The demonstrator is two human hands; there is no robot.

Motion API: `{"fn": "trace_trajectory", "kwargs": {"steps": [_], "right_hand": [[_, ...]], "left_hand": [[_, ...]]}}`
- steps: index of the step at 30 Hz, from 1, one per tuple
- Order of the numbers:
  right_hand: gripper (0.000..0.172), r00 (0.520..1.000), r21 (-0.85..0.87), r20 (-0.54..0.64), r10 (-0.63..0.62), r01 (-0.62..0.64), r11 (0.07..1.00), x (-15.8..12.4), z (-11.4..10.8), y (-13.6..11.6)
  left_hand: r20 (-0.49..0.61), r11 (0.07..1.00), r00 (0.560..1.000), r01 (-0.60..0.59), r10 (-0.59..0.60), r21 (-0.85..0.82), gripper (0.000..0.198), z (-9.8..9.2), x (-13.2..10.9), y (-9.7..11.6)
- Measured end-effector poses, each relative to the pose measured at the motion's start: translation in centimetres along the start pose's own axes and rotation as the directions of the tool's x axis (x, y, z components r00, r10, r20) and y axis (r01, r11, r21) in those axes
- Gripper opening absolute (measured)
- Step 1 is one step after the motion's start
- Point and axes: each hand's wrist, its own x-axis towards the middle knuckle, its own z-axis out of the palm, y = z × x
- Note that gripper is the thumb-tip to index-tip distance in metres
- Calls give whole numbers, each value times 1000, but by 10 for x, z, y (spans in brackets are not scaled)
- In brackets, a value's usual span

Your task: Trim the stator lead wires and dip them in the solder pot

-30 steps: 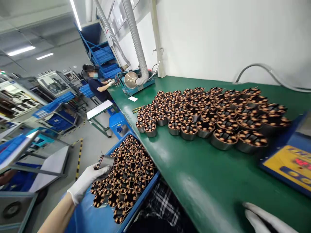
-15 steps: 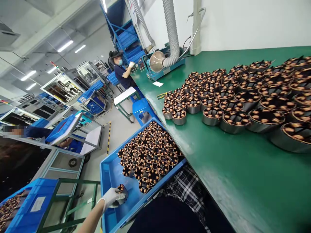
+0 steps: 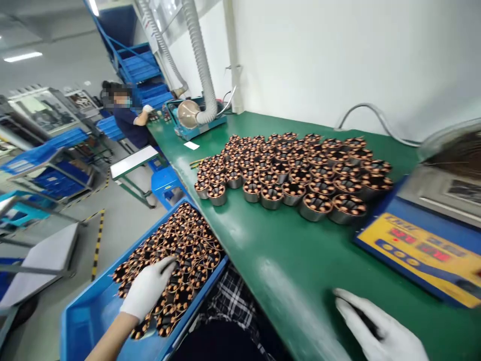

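My left hand (image 3: 148, 286), in a white glove, is over the pile of wire-wound motor stators (image 3: 184, 240) in a blue bin (image 3: 80, 306). Its thumb and forefinger are apart, and I see no stator between them; the other fingertips are partly hidden. At the lower right, my gloved right hand (image 3: 379, 326) hovers at the green workbench (image 3: 259, 260), fingers stretched out and holding nothing. Rows of similar stators (image 3: 272, 195), steel rings with copper coils inside, stand upright on the bench beyond.
A blue and yellow machine (image 3: 417, 245) occupies the bench's right side. Farther back are a teal blower with a hose (image 3: 201, 118) and a white card (image 3: 191, 145). A co-worker (image 3: 130, 120) stands at the far end. A blue stool (image 3: 165, 185) is beside the bench.
My left hand has gone from a single stator at the bin's near end to the piled stators. The view has swung right, bringing my right hand and the yellow-fronted machine into sight.
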Motion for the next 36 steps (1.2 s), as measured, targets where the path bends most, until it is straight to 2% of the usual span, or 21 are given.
{"fn": "trace_trajectory", "kwargs": {"steps": [1, 3, 5, 7, 8, 11, 13, 15, 17, 20, 21, 23, 25, 26, 30, 33, 36], "right_hand": [[32, 1000, 15, 17, 22, -22, 1000, 0, 0, -4], [37, 997, 71, 15, 75, -76, 995, 1, 0, -8], [43, 989, 160, -12, 144, -140, 977, 0, 1, -6], [49, 977, 268, -30, 211, -196, 943, -1, 0, -5], [50, 972, 312, -35, 234, -212, 926, -1, 0, -5], [47, 964, 360, -70, 258, -216, 908, -3, 0, -10], [43, 962, 345, -90, 259, -213, 914, -3, 0, -14], [39, 962, 334, -98, 254, -209, 919, -3, 0, -17], [35, 964, 336, -86, 252, -210, 918, -2, 0, -18], [32, 958, 425, -51, 282, -234, 874, 0, -1, -18], [34, 952, 479, -47, 301, -243, 843, 1, -1, -18], [38, 937, 569, -82, 339, -235, 788, 2, -4, -17], [39, 918, 578, -167, 361, -205, 790, 1, -8, -13], [37, 907, 557, -210, 364, -195, 807, 1, -11, -11], [31, 886, 479, -270, 378, -216, 850, -2, -24, -2], [33, 906, 462, -210, 368, -240, 854, -3, -34, 0], [38, 932, 456, -110, 345, -261, 851, -3, -41, -1]], "left_hand": [[-98, 968, 964, -244, 248, 56, 36, 4, 10, 27], [-137, 889, 878, -452, 458, 72, 35, 16, 28, 85], [-130, 782, 771, -617, 623, 91, 32, 28, 44, 143], [-147, 680, 665, -725, 733, 112, 31, 36, 62, 195], [-170, 648, 627, -752, 760, 125, 34, 38, 72, 217], [-239, 660, 620, -732, 747, 166, 34, 39, 96, 263], [-236, 647, 605, -740, 760, 185, 25, 39, 102, 277], [-195, 583, 552, -789, 811, 194, 14, 42, 97, 280], [-121, 498, 483, -849, 867, 176, 11, 47, 80, 279], [15, 397, 398, -917, 917, 48, 15, 61, 42, 279], [39, 348, 347, -937, 937, -10, 17, 67, 30, 281], [54, 200, 195, -972, 979, -120, 18, 81, 7, 291], [10, 68, 68, -982, 998, -175, 18, 94, -9, 306], [-28, 27, 33, -983, 999, -184, 19, 101, -14, 314], [-220, -74, -25, -973, 975, -217, 23, 124, -25, 334], [-315, -137, -54, -959, 947, -246, 27, 131, -24, 334], [-401, -219, -126, -956, 907, -196, 26, 129, -18, 329]]}}
